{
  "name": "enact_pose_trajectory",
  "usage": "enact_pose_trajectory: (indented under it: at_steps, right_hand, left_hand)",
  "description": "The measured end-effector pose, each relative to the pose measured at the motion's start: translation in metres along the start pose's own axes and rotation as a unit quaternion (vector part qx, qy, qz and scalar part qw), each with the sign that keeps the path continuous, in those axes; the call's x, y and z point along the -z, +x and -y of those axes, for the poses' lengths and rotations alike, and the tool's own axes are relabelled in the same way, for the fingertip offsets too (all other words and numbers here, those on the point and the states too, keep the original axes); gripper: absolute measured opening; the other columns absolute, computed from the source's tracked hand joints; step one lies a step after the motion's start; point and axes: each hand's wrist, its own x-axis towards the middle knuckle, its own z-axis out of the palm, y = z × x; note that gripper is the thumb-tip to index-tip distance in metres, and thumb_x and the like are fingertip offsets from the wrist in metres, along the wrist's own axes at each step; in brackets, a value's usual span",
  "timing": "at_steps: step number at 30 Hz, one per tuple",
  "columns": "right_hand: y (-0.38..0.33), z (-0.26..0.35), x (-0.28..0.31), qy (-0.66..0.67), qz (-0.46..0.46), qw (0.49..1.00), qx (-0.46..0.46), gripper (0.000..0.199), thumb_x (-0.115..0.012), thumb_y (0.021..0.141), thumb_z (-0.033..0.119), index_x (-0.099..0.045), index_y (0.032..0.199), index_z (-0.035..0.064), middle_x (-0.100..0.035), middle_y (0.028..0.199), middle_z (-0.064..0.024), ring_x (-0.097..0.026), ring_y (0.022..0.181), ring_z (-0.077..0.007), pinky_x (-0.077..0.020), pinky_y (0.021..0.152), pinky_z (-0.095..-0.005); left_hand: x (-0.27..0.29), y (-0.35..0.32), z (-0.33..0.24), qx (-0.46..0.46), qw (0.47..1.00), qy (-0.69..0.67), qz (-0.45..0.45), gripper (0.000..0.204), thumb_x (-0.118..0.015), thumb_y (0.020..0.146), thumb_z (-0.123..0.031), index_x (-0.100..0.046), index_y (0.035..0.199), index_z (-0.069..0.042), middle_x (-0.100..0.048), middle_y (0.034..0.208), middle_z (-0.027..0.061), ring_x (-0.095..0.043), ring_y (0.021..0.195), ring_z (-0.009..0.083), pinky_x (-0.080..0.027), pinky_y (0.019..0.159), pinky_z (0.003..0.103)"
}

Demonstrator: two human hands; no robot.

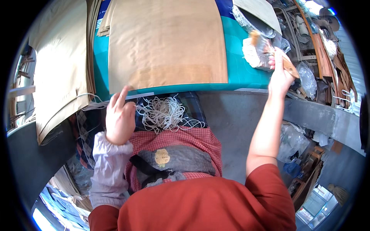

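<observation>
Nearest you, your red shirt (200, 204) fills the six o'clock edge, with a checked apron (192, 140) just above it. At ten o'clock from the apron, your left hand (119, 117) has its fingers loosely extended, holding nothing, fingertips touching the lower edge of the brown paper sheet (165, 42). A tangle of white string (163, 113) lies just beside it. At two o'clock, your right hand (280, 75) is clenched around a wooden-handled brush (273, 52).
</observation>
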Motion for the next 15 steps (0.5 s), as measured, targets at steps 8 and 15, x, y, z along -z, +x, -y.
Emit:
enact_pose_trajectory:
  at_steps: [8, 15]
  right_hand:
    - [-0.082, 0.040, -0.006, -0.367, 0.200, 0.892, 0.170, 0.022, -0.058, 0.086, 0.001, -0.066, 0.107, 0.0009, -0.061, 0.109, -0.0133, -0.061, 0.095, -0.0263, -0.0505, 0.082, -0.0357]
    - [-0.212, 0.122, -0.101, 0.244, 0.602, 0.759, 0.039, 0.018, -0.059, 0.091, 0.017, -0.065, 0.101, 0.0034, -0.065, 0.093, -0.0112, -0.062, 0.089, -0.0291, -0.0487, 0.082, -0.0375]
  left_hand:
    - [0.052, -0.019, -0.058, -0.159, 0.863, -0.466, 0.115, 0.007, -0.058, 0.085, -0.005, -0.059, 0.084, 0.001, -0.060, 0.080, 0.0111, -0.060, 0.079, 0.0297, -0.048, 0.074, 0.039]
    - [0.108, -0.035, -0.064, -0.188, 0.652, -0.724, 0.124, 0.013, -0.057, 0.088, -0.005, -0.062, 0.080, 0.004, -0.062, 0.071, 0.0135, -0.057, 0.051, 0.0245, -0.045, 0.043, 0.036]
